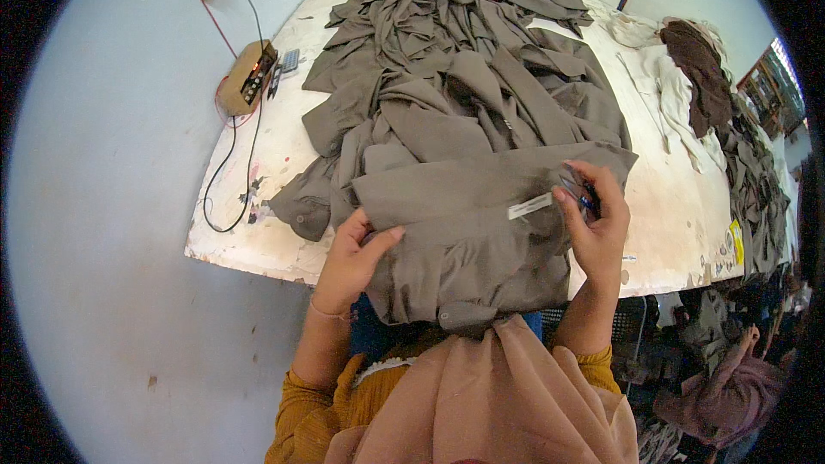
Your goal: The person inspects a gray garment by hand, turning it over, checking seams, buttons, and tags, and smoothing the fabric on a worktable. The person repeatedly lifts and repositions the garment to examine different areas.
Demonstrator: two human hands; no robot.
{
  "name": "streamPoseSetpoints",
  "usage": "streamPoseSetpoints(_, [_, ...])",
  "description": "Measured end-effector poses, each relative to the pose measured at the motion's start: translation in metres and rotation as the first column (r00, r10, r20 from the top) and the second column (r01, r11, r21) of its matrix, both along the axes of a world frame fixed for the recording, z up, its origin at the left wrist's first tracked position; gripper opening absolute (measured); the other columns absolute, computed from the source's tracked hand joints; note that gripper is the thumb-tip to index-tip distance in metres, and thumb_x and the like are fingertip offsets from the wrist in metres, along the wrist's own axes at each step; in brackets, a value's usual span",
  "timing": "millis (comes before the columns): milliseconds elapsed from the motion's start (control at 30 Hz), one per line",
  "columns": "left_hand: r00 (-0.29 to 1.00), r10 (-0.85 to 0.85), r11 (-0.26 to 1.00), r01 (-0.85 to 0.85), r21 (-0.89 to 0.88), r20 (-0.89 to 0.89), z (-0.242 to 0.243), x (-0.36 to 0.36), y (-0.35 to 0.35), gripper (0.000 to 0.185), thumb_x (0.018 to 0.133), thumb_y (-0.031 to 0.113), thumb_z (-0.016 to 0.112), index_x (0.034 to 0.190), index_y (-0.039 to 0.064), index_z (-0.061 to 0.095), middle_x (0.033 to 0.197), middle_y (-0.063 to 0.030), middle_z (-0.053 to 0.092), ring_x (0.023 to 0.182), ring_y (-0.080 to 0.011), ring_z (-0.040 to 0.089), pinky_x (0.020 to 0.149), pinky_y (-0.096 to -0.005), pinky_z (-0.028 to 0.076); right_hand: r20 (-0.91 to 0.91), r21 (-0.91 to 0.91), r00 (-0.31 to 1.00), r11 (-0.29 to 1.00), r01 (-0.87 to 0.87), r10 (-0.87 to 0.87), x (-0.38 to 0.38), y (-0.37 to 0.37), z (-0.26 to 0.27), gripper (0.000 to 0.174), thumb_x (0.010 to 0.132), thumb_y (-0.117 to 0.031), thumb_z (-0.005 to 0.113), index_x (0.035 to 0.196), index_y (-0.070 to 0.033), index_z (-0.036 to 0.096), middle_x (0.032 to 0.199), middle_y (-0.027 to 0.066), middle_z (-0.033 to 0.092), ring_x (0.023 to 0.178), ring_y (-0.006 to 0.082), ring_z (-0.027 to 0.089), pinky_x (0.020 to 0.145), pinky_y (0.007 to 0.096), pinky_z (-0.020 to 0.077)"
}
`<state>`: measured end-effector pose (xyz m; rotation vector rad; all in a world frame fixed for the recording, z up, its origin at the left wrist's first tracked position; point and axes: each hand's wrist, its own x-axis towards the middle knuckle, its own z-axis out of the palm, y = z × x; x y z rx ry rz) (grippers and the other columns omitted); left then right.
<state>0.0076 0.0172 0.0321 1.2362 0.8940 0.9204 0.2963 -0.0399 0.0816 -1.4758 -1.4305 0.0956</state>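
A grey-brown cloth garment (464, 200) lies spread before me, its near part hanging over the table's front edge. My left hand (361, 251) pinches its left side between thumb and fingers. Inside my curled right hand (593, 219) is a small dark-and-blue tool (585, 196), which looks like thread snips and is partly covered by the fingers. The right thumb is beside a white label (530, 205) bearing writing. A buttoned tab (465, 316) of the same cloth shows at the lower edge, close to my body.
More grey-brown garments (451, 45) are heaped beyond on the white table (664, 232). At left are a corded box (247, 80) with knobs, pens and a small keypad device (291, 60). White and dark cloths (696, 77) lie at right. Another person (722, 393) is at lower right.
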Motion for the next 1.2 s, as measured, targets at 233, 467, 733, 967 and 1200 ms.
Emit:
streamPoseSetpoints(233, [0.989, 0.043, 0.986, -0.020, -0.163, 0.143, -0.012, 0.002, 0.002, 0.040, 0.088, 0.002, 0.059, 0.127, 0.000, 0.054, 0.123, -0.0069, 0.064, 0.112, -0.0166, 0.056, 0.101, -0.0293, 0.039, 0.229, -0.125, 0.925, 0.952, -0.281, 0.303, -0.009, -0.012, -0.011, 0.044, 0.064, -0.009, 0.071, 0.108, -0.014, 0.069, 0.080, 0.0057, 0.059, 0.070, 0.0247, 0.057, 0.065, 0.0340, 0.0400])
streamPoseSetpoints(467, [0.984, 0.110, 0.956, -0.068, -0.284, 0.137, -0.013, 0.012, -0.008, 0.040, 0.087, 0.005, 0.065, 0.126, -0.001, 0.056, 0.124, -0.0069, 0.063, 0.113, -0.0174, 0.056, 0.101, -0.0299, 0.040, 0.335, -0.112, 0.840, 0.903, -0.415, 0.427, -0.040, -0.007, -0.045, 0.034, 0.065, -0.012, 0.070, 0.098, -0.020, 0.069, 0.072, -0.0006, 0.054, 0.068, 0.0213, 0.059, 0.061, 0.0360, 0.0351])
streamPoseSetpoints(733, [0.994, -0.102, 0.965, 0.111, -0.239, 0.050, 0.012, 0.018, -0.016, 0.057, 0.079, 0.007, 0.076, 0.130, -0.002, 0.052, 0.124, -0.0100, 0.063, 0.113, -0.0220, 0.059, 0.100, -0.0343, 0.044, -0.200, -0.044, 0.849, 0.861, -0.506, 0.488, -0.036, -0.003, -0.034, 0.022, 0.071, -0.008, 0.062, 0.092, -0.011, 0.067, 0.081, 0.0047, 0.065, 0.072, 0.0253, 0.061, 0.068, 0.0329, 0.0427])
streamPoseSetpoints(967, [0.971, 0.039, 0.956, 0.032, -0.290, 0.236, 0.015, 0.027, -0.025, 0.040, 0.089, 0.006, 0.064, 0.127, -0.002, 0.056, 0.122, -0.0088, 0.065, 0.111, -0.0179, 0.059, 0.098, -0.0296, 0.043, -0.220, -0.059, 0.863, 0.877, -0.477, 0.455, -0.036, -0.012, -0.018, 0.022, 0.079, -0.021, 0.070, 0.097, -0.009, 0.067, 0.080, 0.0062, 0.061, 0.069, 0.0255, 0.059, 0.066, 0.0335, 0.0426])
streamPoseSetpoints(1200, [0.970, 0.030, 0.953, 0.044, -0.301, 0.239, 0.007, 0.022, -0.022, 0.040, 0.088, 0.008, 0.064, 0.127, -0.002, 0.057, 0.122, -0.0077, 0.064, 0.110, -0.0175, 0.059, 0.098, -0.0297, 0.042, 0.398, 0.027, 0.877, 0.952, -0.306, 0.270, -0.018, -0.018, -0.027, 0.030, 0.079, -0.030, 0.074, 0.108, -0.021, 0.072, 0.076, -0.0003, 0.058, 0.064, 0.0175, 0.056, 0.057, 0.0328, 0.0333])
